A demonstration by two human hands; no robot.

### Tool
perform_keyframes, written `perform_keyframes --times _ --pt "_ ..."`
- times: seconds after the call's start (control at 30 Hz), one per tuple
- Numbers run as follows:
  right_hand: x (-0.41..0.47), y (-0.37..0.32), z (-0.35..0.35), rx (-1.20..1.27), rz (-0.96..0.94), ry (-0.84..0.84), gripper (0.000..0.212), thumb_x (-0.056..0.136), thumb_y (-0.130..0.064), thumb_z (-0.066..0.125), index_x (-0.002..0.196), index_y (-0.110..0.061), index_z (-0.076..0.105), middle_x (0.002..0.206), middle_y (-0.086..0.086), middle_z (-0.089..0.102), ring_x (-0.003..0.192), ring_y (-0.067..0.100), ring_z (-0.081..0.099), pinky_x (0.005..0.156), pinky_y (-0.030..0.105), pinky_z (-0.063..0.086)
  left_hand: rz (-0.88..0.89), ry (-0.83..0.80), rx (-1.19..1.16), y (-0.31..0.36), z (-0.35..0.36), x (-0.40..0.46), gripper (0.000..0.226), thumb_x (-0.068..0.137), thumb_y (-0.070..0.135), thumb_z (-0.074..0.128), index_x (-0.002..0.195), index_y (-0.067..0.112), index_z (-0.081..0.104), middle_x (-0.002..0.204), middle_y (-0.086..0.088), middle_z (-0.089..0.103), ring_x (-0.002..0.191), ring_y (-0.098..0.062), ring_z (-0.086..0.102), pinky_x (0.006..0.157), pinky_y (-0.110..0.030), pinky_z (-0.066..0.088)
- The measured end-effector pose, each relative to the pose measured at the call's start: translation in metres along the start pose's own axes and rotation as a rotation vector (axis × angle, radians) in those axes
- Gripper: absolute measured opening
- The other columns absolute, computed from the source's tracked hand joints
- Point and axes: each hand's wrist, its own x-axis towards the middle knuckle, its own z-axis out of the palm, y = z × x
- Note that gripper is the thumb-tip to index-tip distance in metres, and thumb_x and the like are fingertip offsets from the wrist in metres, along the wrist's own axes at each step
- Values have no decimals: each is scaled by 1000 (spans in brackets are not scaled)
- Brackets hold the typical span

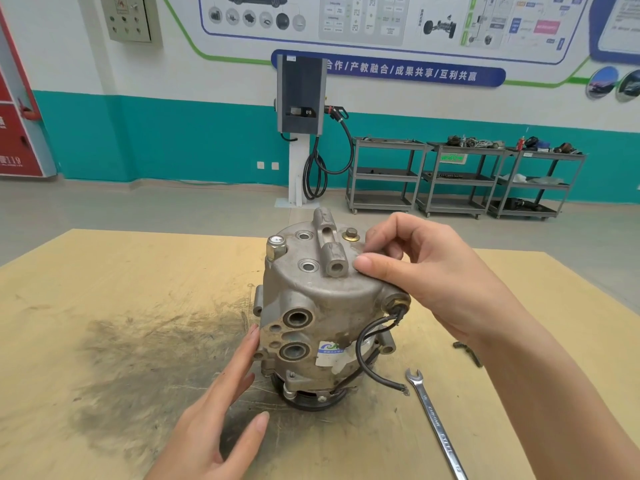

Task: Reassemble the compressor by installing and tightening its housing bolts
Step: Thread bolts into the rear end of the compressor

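The compressor (322,317) stood upright on the wooden table (104,306); the left hand (221,417) touched its side with straight fingers held together; the right hand (429,271) rested on its top, thumb and curled fingers pinching something too small to identify; a wrench (437,427) lay beside it.

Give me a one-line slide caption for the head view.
Left hand steadies upright compressor on wooden bench; right hand touches its top, wrench alongside.
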Motion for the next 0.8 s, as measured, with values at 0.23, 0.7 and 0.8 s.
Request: perform_keyframes --times 0.23,0.7,0.8 --pt "-3 -4 -9 39 9 -143 19 73 -26 67 88 -22 78 104 30 54 91 36 52 79 39 42 -13 -5 6 -3 -1 -2 72 83 36 59 142 57 22 147 29 35 132 3 40 102 -11 36" --pt "-3 -1 -11 42 37 -125 10 81 -15 70 86 -22 76 87 24 53 78 16 50 69 29 43 -4 -14 15 -1 -1 -1 74 84 30 59 143 55 22 148 27 35 133 4 38 100 -9 37" --pt "-1 1 -5 17 32 -46 10 78 -14 75 77 -24 73 74 2 53 70 9 48 68 26 40 -4 -15 24 -1 -1 -2 77 82 25 58 143 56 22 147 27 36 133 4 39 100 -9 37"
